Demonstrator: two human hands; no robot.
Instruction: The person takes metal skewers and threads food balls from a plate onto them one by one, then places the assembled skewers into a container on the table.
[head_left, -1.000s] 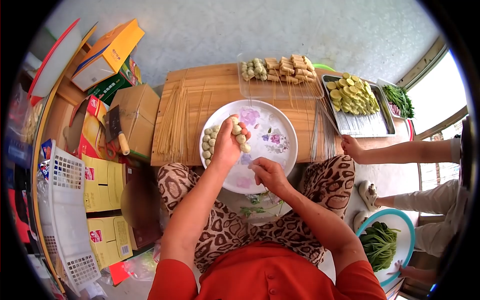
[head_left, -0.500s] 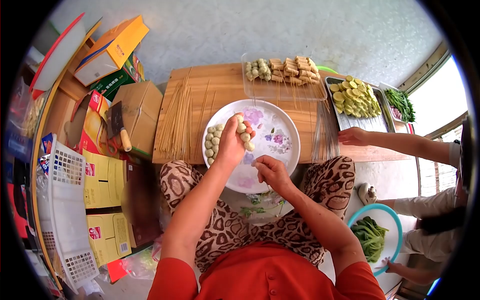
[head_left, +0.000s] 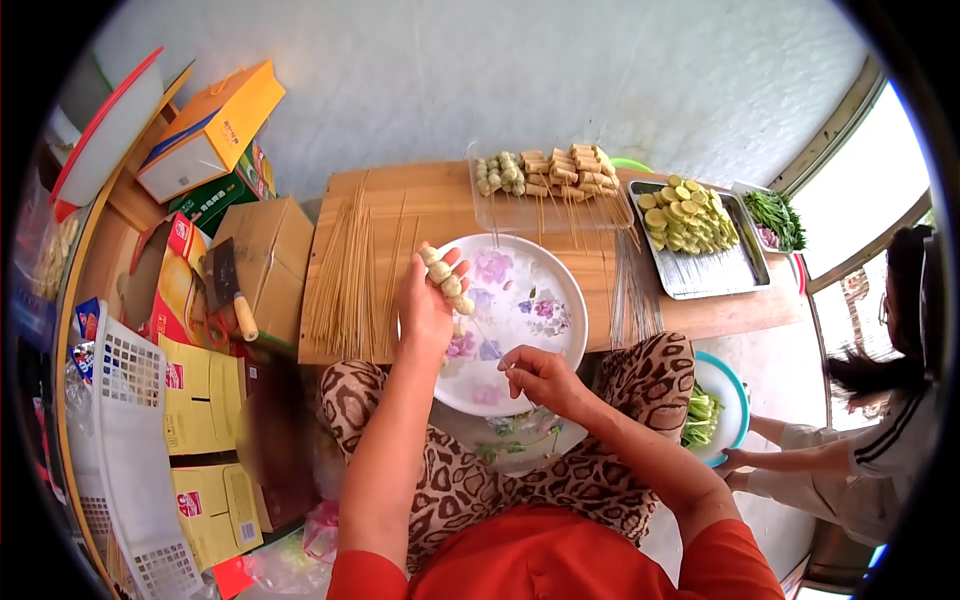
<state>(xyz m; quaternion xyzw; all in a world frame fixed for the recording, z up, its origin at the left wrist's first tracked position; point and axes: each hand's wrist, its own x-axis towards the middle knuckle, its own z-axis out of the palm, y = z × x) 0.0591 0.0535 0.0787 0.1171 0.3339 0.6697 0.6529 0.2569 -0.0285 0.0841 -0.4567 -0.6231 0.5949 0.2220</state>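
Observation:
My left hand (head_left: 426, 310) is palm up over the left side of a round white flowered plate (head_left: 555, 350). Its fingers curl around a short row of pale grey-green meatballs (head_left: 450, 286). To the right, above the plate's near edge, my right hand (head_left: 540, 380) is pinched on a very thin skewer (head_left: 487, 340), faintly visible and pointing toward the row. My left hand and forearm hide the plate's left part. Loose thin bamboo skewers (head_left: 345, 275) lie on the wooden table (head_left: 440, 200) left of the plate.
Behind the plate, a clear tray (head_left: 485, 215) holds skewered balls and rolls. A metal tray (head_left: 700, 285) carries green slices, beside a tray of greens (head_left: 775, 220). At right, another person holds a blue-rimmed basin (head_left: 742, 400) of leaves. Boxes (head_left: 265, 240) and a cleaver (head_left: 225, 280) stand left.
My left hand has turned its palm more upward, moving left with the meatballs. My right hand stays pinched. The other person's hand has left the table edge, and the basin has moved up in view.

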